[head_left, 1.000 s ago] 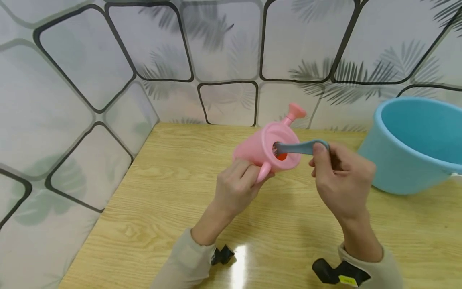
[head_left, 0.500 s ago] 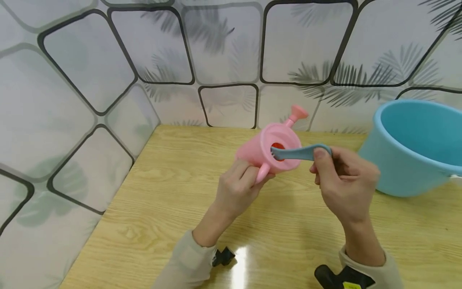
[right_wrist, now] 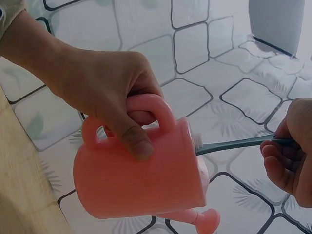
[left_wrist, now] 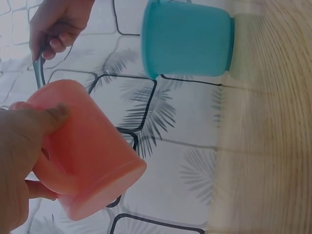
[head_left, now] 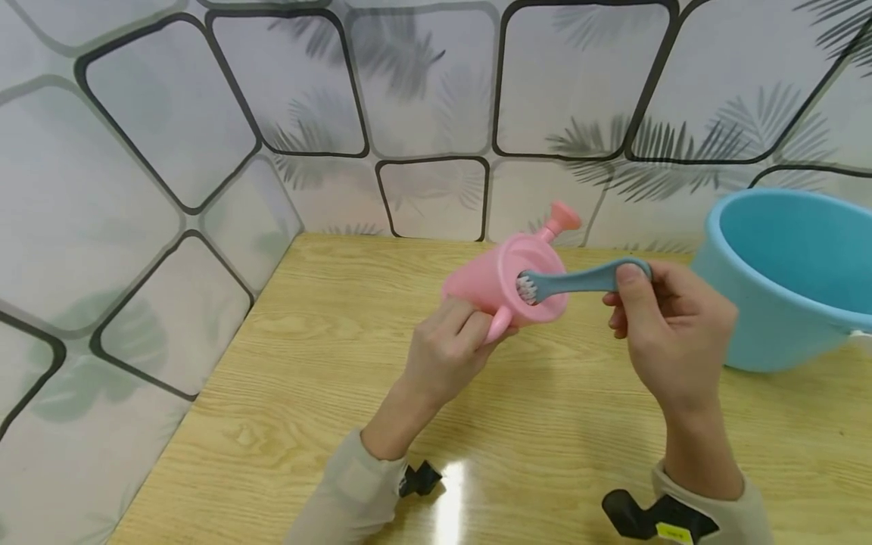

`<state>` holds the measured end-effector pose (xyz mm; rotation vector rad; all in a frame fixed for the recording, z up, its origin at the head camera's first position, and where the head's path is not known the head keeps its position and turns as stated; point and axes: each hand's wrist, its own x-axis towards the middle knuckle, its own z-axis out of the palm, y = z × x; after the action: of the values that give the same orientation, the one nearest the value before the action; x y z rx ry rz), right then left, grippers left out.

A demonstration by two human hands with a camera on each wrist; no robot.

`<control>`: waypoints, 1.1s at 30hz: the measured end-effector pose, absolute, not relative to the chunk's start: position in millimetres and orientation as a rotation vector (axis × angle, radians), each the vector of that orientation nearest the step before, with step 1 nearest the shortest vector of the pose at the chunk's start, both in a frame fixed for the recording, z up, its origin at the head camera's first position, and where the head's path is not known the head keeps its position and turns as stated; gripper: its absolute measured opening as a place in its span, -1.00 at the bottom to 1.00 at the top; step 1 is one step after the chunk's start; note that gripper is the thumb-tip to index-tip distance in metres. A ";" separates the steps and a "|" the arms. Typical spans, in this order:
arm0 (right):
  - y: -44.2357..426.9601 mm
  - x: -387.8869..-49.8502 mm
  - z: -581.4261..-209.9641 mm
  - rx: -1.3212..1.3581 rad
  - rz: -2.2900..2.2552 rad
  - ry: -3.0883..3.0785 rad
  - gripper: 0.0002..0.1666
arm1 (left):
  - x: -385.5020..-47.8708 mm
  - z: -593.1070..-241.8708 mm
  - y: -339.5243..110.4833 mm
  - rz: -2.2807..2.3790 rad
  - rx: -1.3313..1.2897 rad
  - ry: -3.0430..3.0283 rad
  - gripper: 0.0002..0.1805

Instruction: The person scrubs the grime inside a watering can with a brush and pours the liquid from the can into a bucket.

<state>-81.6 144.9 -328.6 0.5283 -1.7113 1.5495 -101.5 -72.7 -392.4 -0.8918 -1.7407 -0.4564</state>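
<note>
A pink toy watering can (head_left: 477, 276) is tilted above the table, its round opening facing right and its spout pointing up and away. My left hand (head_left: 446, 352) grips it by the handle, fingers curled through the loop, as the right wrist view also shows. The thumb (right_wrist: 138, 142) lies along the can's side. Between the thumb and fingers of my right hand (head_left: 671, 333) is the end of a blue-grey brush (head_left: 579, 282). Its white bristles (head_left: 527, 288) sit at the mouth of the can, partly inside the rim. The can's inside is mostly hidden.
A large light-blue bucket (head_left: 756, 303) stands on the wood-grain table (head_left: 306, 363) at the right, close behind my right hand. Patterned wall covering (head_left: 429, 83) rises at the back and left edges of the table.
The brush has drawn back to the right with my right hand, so its bristles now show at the opening. The left hand and watering can have barely moved.
</note>
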 end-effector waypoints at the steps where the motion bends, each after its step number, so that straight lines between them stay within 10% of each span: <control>1: 146.2 -82.2 -328.0 0.528 1.573 -1.691 -0.80 | -102.3 -393.1 -73.0 -0.444 -0.895 -1.741 -0.63; 33: 208.1 -100.9 -328.9 0.050 2.424 -1.230 -0.78 | -112.2 -403.2 -77.4 -0.605 -0.769 -1.898 -0.51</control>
<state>-100.9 208.1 -328.9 0.0499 -1.2295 2.4243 -112.2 -77.4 -403.2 -0.7691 -1.8979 -0.6048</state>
